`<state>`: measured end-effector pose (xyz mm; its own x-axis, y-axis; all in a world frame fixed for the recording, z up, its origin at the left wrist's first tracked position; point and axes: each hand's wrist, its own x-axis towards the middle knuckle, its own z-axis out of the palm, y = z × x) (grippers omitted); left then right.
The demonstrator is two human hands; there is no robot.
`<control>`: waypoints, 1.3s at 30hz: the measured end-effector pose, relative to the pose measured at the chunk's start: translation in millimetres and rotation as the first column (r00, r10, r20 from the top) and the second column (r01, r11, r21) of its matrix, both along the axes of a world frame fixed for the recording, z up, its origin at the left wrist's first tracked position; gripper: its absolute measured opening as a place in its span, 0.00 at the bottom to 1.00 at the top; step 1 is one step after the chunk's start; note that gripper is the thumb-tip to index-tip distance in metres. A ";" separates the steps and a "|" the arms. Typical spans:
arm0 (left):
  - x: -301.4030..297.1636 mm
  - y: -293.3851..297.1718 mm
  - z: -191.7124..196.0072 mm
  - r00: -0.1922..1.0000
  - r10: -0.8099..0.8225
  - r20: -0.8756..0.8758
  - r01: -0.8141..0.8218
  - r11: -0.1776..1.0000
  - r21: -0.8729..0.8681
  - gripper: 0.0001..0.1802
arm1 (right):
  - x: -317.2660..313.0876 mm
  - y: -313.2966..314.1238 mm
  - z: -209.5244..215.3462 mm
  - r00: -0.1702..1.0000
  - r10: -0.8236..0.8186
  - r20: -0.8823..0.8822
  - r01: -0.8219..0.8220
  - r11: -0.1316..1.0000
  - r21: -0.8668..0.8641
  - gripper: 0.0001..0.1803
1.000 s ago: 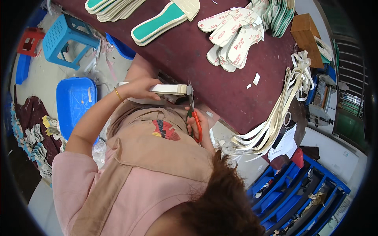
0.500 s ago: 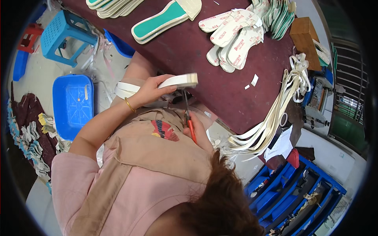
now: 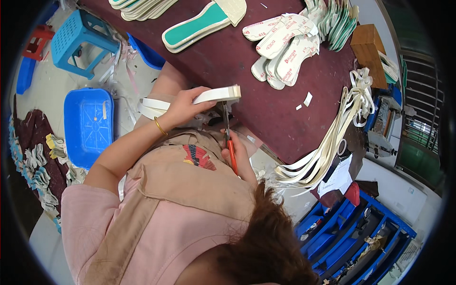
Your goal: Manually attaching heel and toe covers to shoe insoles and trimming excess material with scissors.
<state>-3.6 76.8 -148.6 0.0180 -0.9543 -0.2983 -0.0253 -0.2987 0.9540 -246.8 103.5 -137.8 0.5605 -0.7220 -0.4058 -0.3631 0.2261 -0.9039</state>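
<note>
My left hand is closed round a flat bundle of white strips, held edge-on above the table's near edge. White tails of the bundle reach out on the other side of the hand, toward the left. My right hand grips red-handled scissors, blades pointing up at the underside of the bundle near its right end. Whether the blades touch the strips, I cannot tell. Part of the right fingers is hidden behind the handles.
On the dark red table lie green-topped insoles, printed white insoles and long cream strips. A wooden box stands at the right. Leftward on the floor are a blue basin and a blue stool.
The bundle and my left hand have shifted slightly right and up. The scissors have turned a little more upright, with my right hand almost in place. The view has shifted slightly.
</note>
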 end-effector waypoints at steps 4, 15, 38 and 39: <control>1.9 -1.3 -1.3 1.000 0.019 0.013 -0.019 0.999 -0.036 0.20 | 1.7 -0.6 6.9 0.998 -0.052 -0.036 0.054 0.997 0.057 0.38; -9.4 3.4 14.3 0.927 -0.071 0.369 0.143 0.975 -0.170 0.18 | 24.6 -11.0 -5.7 0.998 -0.063 -0.015 0.059 0.980 -0.188 0.29; 3.5 -1.9 -1.5 0.901 -0.270 0.339 0.306 0.950 -0.055 0.21 | 28.1 -3.7 -9.2 0.974 -0.221 -0.047 0.223 0.974 0.042 0.14; 3.9 -2.8 -8.1 0.803 -0.333 0.494 0.388 0.922 -0.009 0.22 | 27.0 -5.4 -11.4 0.957 -0.284 -0.056 0.287 0.957 0.039 0.15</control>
